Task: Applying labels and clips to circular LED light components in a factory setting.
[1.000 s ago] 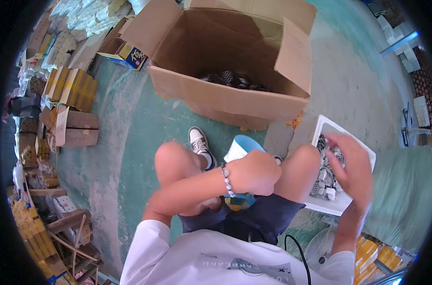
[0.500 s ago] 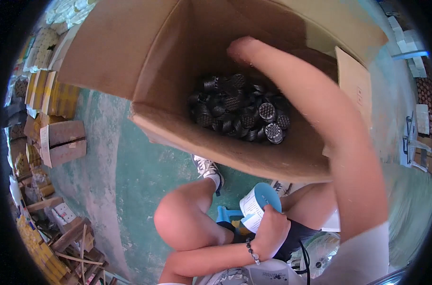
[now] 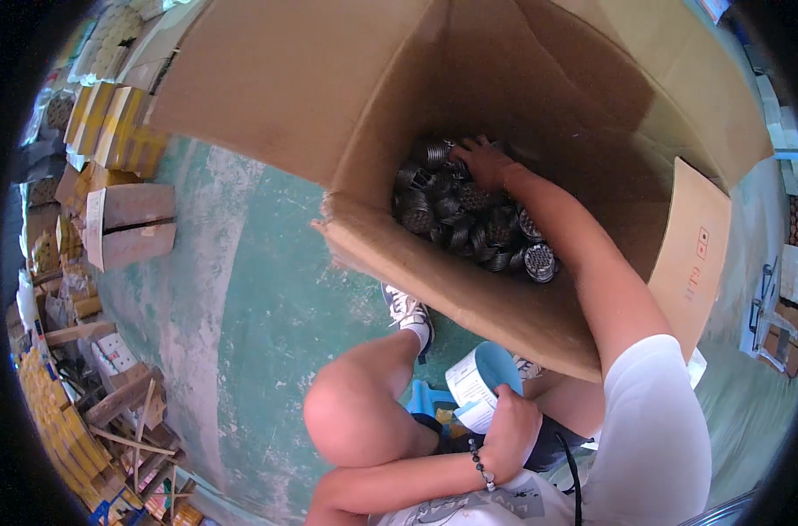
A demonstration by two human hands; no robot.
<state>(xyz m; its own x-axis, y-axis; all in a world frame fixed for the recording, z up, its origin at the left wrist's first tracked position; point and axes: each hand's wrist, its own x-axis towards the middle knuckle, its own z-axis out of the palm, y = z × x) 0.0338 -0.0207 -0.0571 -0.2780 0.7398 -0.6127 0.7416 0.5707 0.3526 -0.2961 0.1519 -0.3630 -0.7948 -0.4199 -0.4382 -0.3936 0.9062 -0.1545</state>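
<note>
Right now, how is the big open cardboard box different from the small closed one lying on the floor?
The big cardboard box stands open, flaps spread; the small cardboard box is shut. The big one holds a pile of dark ribbed metal parts, with the right hand reaching into them; nothing shows inside the small one. The big one is right at the person's knees; the small one lies off to the left. Both are brown cardboard on the green floor.

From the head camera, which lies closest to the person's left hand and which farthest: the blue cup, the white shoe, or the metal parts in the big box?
From the left hand:
1. Blue cup, held in that hand, between the knees.
2. White shoe, on the green floor just beyond the knee.
3. Metal parts, farthest, down inside the cardboard box.
</note>
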